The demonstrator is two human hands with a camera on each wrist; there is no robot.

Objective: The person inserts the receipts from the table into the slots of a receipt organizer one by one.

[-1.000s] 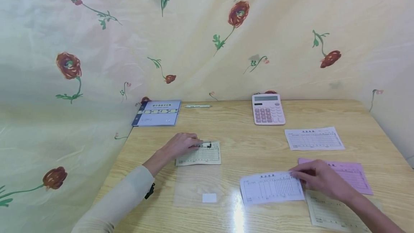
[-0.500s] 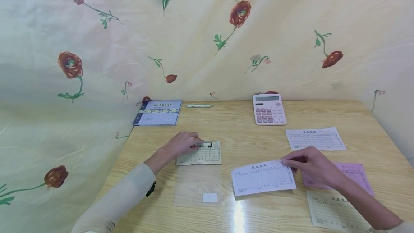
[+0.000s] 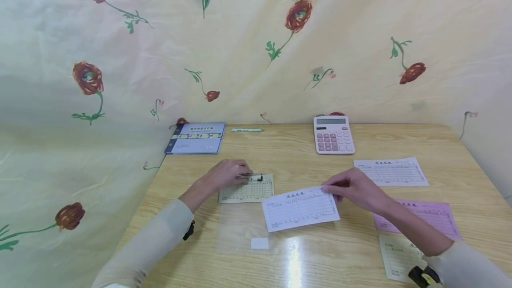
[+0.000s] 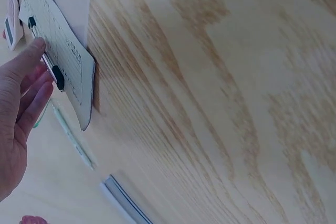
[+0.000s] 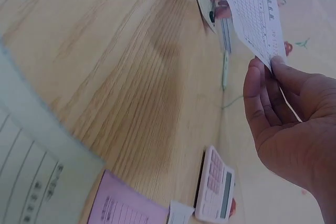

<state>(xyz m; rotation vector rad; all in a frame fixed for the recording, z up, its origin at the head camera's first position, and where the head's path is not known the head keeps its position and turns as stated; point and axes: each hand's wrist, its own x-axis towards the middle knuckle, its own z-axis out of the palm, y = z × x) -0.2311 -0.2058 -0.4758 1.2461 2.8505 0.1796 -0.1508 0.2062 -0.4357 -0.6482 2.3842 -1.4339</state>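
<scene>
My left hand (image 3: 230, 174) pinches the metal clip (image 4: 51, 65) with black ends at the top edge of a clear clipboard (image 3: 236, 228). A pale green printed form (image 3: 248, 193) lies under that clip, over the clipboard's upper half. Between thumb and fingers my right hand (image 3: 358, 190) holds a white printed form (image 3: 302, 210) by its upper right corner. That sheet hangs tilted above the table, its left end overlapping the clipboard's right edge in the head view. The right wrist view shows the thumb (image 5: 286, 72) on the printed face of the white form.
Right of the hands lie another white form (image 3: 394, 172), a pink form (image 3: 428, 217) and a pale green form (image 3: 396, 257), partly under the right forearm. A calculator (image 3: 334, 134), a pen (image 3: 246, 130) and a blue booklet (image 3: 196, 138) sit along the back edge, before a flowered curtain (image 3: 240, 48).
The right hand has carried the white form left and away from me, from beside the pink form to the clipboard's edge. The left hand stays at the clip.
</scene>
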